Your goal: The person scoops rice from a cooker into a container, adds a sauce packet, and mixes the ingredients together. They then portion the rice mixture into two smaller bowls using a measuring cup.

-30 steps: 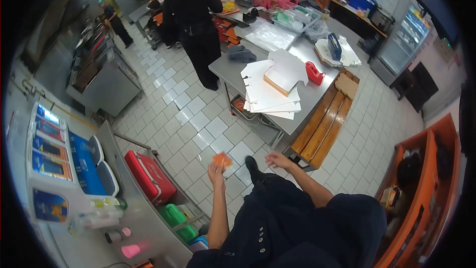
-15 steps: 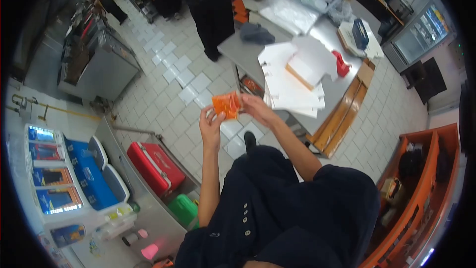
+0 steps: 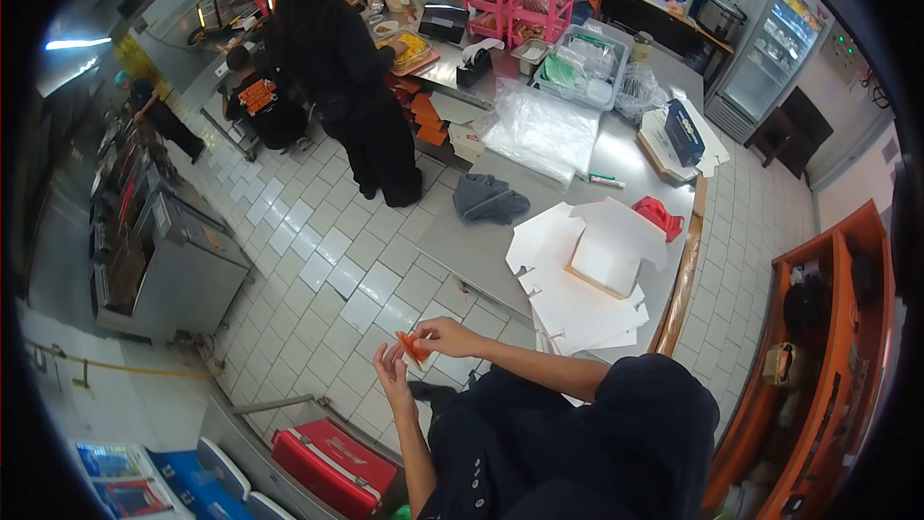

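Above the floor tiles (image 3: 327,270), I have the right hand (image 3: 450,337) pinching an orange packet (image 3: 412,350); whether the left hand (image 3: 393,377) beside it grips too, I cannot tell. The red cooler's (image 3: 332,472) white script (image 3: 348,450) is unreadable.

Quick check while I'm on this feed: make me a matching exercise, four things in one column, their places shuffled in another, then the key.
Things:
1. orange packet
2. grey cloth
3. red box
4. pink crates

Places:
A. near the picture's bottom edge
B. near the picture's top edge
C. in the fingers of the right hand
D. on the metal table, near the white cardboard

Pairs: 1-C, 2-D, 3-A, 4-B
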The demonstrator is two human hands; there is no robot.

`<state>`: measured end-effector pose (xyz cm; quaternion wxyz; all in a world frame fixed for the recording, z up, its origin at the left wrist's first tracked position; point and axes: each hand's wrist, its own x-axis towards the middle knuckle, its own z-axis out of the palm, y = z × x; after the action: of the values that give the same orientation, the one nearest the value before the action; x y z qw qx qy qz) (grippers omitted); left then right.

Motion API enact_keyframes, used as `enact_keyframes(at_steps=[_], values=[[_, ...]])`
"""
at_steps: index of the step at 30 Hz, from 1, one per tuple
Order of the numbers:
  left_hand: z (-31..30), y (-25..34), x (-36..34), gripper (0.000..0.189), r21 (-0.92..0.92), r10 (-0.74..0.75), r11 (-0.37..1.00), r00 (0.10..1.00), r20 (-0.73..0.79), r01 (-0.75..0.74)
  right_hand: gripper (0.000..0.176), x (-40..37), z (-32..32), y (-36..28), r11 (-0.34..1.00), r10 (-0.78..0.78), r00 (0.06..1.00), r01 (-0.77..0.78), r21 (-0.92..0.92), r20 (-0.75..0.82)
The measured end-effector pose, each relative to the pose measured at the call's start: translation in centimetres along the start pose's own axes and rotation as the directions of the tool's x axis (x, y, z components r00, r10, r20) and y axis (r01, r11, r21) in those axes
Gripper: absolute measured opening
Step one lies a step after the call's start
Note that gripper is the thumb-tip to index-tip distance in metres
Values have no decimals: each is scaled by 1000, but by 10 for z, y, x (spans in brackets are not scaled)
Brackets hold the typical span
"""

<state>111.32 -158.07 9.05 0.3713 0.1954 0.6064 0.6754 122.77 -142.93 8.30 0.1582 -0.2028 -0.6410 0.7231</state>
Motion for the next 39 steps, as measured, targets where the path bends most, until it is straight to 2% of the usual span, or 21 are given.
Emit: enact_keyframes(at_steps=[1, 2, 5, 7, 8, 11, 12, 15, 16, 19, 20, 23, 25, 27, 29, 32, 35, 36, 39], values=[[-6, -2, 16, 52, -3, -26, 1000, 999, 25, 26, 17, 9, 3, -14, 997, -23, 1000, 24, -73, 17], [-15, -6, 33, 52, -3, -52, 999, 997, 48, 52, 16, 19, 3, -28, 988, 69, 997, -65, -141, 26], [-34, 10, 79, 50, -54, -117, 991, 990, 81, 122, 15, 67, 12, -7, 992, -32, 999, 29, -125, -24], [-53, 19, 113, 46, -107, -127, 984, 983, 135, 142, 15, 96, 12, -15, 994, 9, 1000, -6, -110, 28], [-63, 24, 128, 41, -192, -142, 967, 978, 155, 171, 14, 110, 12, -19, 995, 28, 999, -24, -101, 45], [-93, 32, 181, 37, -175, -183, 957, 949, 255, 231, 15, 156, 17, -18, 1000, -22, 999, 22, -18, 31], [-106, 31, 201, 33, -158, -192, 955, 929, 315, 251, 15, 165, 19, -37, 999, 23, 999, -24, 44, 22], [-123, 53, 257, 30, -117, -212, 951, 877, 432, 288, 15, 205, 21, -38, 996, 47, 997, -43, 73, -60], [-125, 58, 278, 39, -56, -228, 955, 843, 488, 291, 14, 212, 18, -46, 995, 85, 993, -80, 63, -86], [-96, 100, 317, 52, 129, -211, 977, 800, 562, 168, 16, 228, 19, -61, 996, 6, 954, -31, -80, -299], [-85, 110, 330, 70, 245, -228, 965, 774, 591, 97, 17, 232, 17, -64, 994, 15, 938, -51, -96, -346], [-56, 113, 368, 57, 273, -280, 955, 673, 685, 120, 18, 246, 5, -79, 979, 75, 888, -153, -138, -455], [-33, 111, 391, 54, 307, -336, 939, 613, 715, 156, 18, 255, -10, -79, 972, 34, 868, -144, -186, -495], [-13, 107, 412, 54, 343, -367, 926, 595, 715, 158, 18, 266, -31, -75, 965, -23, 860, -115, -237, -510], [7, 104, 425, 51, 334, -318, 937, 642, 697, 101, 19, 277, -54, -69, 959, -91, 851, -66, -277, -516], [24, 95, 453, 43, 319, -235, 947, 721, 652, 21, 16, 296, -87, -64, 996, 50, 839, -85, -40, -541], [41, 113, 477, 36, 407, -422, 887, 743, 520, 219, 10, 321, -122, -37, 956, 64, 849, 98, 276, -524], [39, 109, 489, 23, 382, -382, 905, 756, 532, 188, 9, 326, -135, -33, 967, 69, 861, 66, 246, -503], [44, 123, 511, 16, 434, -352, 896, 746, 566, 93, 20, 335, -162, -50, 916, 89, 878, 113, 386, -470]])
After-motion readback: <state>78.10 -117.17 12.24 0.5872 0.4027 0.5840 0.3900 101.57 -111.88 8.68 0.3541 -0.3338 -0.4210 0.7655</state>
